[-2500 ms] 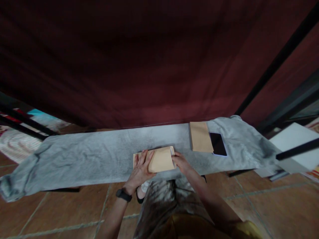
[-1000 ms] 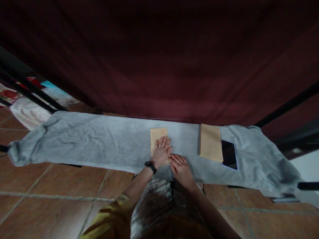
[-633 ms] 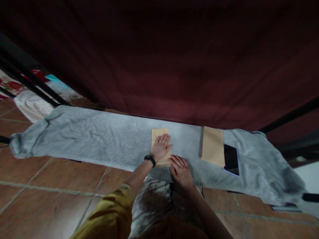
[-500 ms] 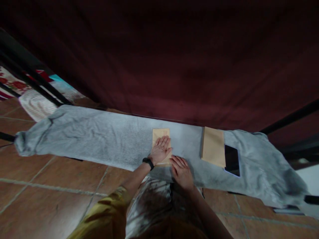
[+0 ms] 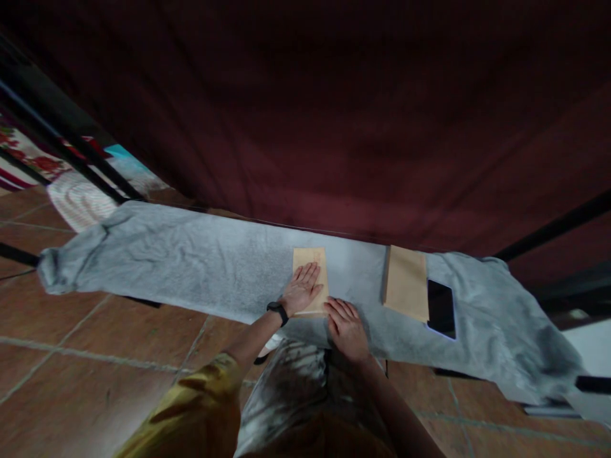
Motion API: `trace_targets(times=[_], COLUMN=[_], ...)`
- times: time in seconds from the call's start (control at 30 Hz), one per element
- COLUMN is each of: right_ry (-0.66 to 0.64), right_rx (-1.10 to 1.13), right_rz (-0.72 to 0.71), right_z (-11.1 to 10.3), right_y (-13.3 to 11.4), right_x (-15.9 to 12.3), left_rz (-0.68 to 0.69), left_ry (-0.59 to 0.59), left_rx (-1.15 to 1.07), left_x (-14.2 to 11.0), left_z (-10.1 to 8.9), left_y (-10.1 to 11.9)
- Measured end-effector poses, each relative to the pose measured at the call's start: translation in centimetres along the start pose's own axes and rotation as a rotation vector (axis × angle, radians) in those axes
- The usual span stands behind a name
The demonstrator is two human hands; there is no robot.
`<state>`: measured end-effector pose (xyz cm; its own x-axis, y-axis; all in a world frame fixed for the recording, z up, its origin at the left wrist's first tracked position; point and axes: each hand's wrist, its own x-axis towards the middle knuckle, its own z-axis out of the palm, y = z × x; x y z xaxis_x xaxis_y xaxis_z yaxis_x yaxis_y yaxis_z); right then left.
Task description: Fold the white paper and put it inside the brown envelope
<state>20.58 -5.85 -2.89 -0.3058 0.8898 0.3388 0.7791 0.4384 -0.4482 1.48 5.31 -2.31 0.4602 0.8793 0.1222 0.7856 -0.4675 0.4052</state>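
A tan paper envelope (image 5: 310, 256) lies flat on the grey cloth (image 5: 229, 261) in front of me. My left hand (image 5: 302, 290), with a black band at the wrist, rests palm down on it, fingers stretched out. Beside its lower right corner is my right hand (image 5: 348, 327), fingers extended and slightly bent, with the fingertips touching the envelope's edge. Farther right sits a stack of similar tan envelopes (image 5: 405, 283). A dark-screened phone (image 5: 442, 308) lies against the right side of that stack.
The cloth covers a long narrow surface. Behind it hangs a dark red curtain (image 5: 334, 152). Black metal bars (image 5: 71, 137) stand at the left, near a striped whitish fabric (image 5: 83, 197). Brown floor tiles (image 5: 128, 343) show below.
My left hand has slid slightly left and down on the envelope, uncovering faint red print near its top. My right hand stays almost in place. The view has shifted a little.
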Motion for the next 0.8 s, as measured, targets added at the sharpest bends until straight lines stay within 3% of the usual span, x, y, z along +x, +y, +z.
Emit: trace_targets(times=[0.2,0.33,0.6,0.7,0.8], right_ry=[0.005,0.015,0.066,0.071,-0.006], right_rx=[0.015,0.044,0.015,-0.010,-0.017], right_rz=[-0.014,-0.003,0.119,0.050,-0.079], right_z=[-0.2,-0.1,0.7,1.3,2.0], right_y=[0.1,0.3,-0.4,-1.6,-3.1], right_x=[-0.2,-0.1,1.4,1.3,0.5], left_rz=[0.001,-0.032,-0.188,-0.275,-0.318], left_ry=[-0.047,-0.002,0.248,0.327,0.343], left_rx=[-0.240,-0.379,-0.339,-0.244,-0.188], left_x=[-6.5,-9.3,-9.4,-9.4,-9.5], left_z=[-1.5,-2.5,-0.8,0.1,0.5], left_y=[1.5,1.8,2.5,3.2,3.7])
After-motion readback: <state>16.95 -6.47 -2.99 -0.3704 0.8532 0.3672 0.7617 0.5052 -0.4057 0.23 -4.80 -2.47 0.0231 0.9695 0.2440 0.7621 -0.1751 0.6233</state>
